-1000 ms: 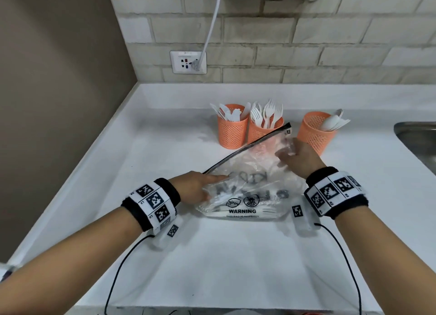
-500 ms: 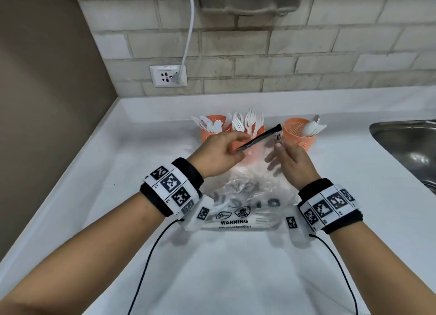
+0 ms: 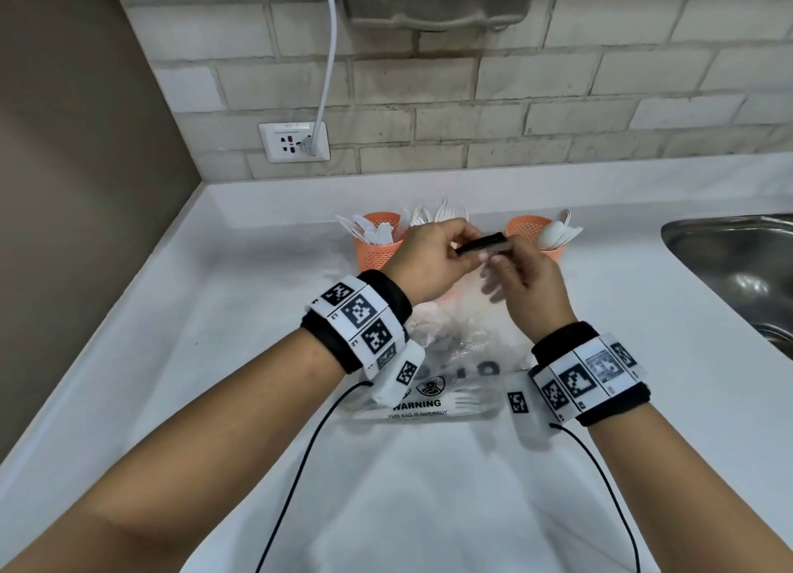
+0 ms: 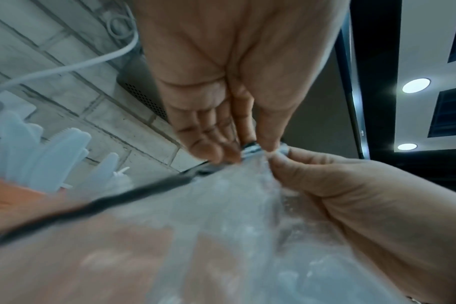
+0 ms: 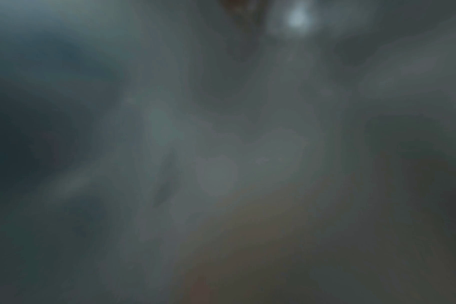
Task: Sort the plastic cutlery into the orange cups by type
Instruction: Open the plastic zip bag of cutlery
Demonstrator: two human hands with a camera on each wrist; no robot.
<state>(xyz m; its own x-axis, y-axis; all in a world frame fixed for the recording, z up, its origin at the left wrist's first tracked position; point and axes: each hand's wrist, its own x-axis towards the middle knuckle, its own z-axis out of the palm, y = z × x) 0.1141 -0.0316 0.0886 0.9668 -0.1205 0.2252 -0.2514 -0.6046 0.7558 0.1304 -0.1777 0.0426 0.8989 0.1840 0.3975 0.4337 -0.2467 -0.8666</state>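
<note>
A clear zip bag (image 3: 467,349) stands on the white counter, its black zip strip (image 3: 482,243) lifted up. Inside it, near the bottom, lies a white fork (image 3: 467,401). My left hand (image 3: 455,251) pinches the zip strip, and my right hand (image 3: 515,263) pinches the bag's top right beside it. In the left wrist view both the left hand (image 4: 237,152) and the right hand (image 4: 279,158) nip the same end of the strip (image 4: 143,191). Behind them stand three orange cups: one with knives (image 3: 377,251), one with spoons (image 3: 530,229), and one with forks (image 3: 446,212) mostly hidden. The right wrist view is a dark blur.
A steel sink (image 3: 729,268) is sunk into the counter at the right. The brick wall behind carries a socket (image 3: 294,141) with a white cable (image 3: 328,57) and a grey dispenser (image 3: 437,2). A brown wall closes the left side.
My left hand left the bag's lower left corner and rose to the zip strip. Both hands now meet at the strip's right end, and the bag's top stands higher.
</note>
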